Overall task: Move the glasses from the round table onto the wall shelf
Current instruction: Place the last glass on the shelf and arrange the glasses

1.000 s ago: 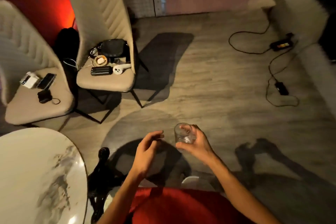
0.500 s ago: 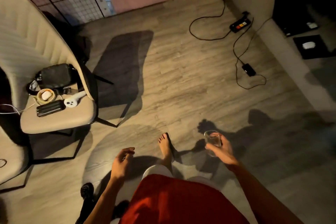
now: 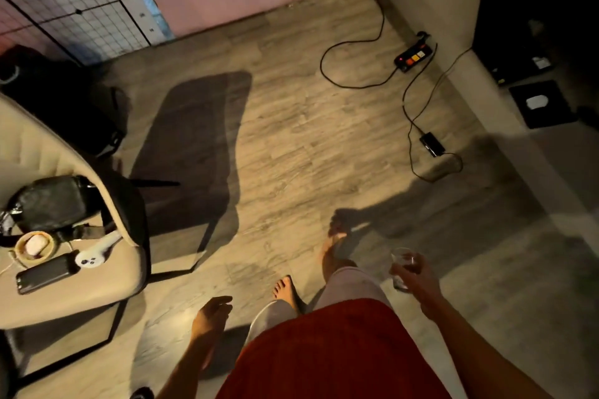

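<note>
A clear drinking glass point(image 3: 401, 266) is held upright in my right hand point(image 3: 416, 280), low at the right, above the wooden floor. My left hand point(image 3: 209, 322) hangs at the lower middle with loosely curled fingers and nothing in it. Both my bare feet show on the floor between the hands. Neither the round table nor the wall shelf is in view.
A beige chair point(image 3: 68, 295) at the left carries a black bag point(image 3: 52, 201), a phone and small items. A power strip point(image 3: 414, 55) with cables and a black adapter point(image 3: 431, 143) lie on the floor at the upper right, beside a low ledge point(image 3: 486, 97). A wire grid panel point(image 3: 74, 0) stands far left.
The view has swung right, away from the round table, which has left the frame. My right hand with the glass has moved right and apart from my left hand. My feet have stepped forward.
</note>
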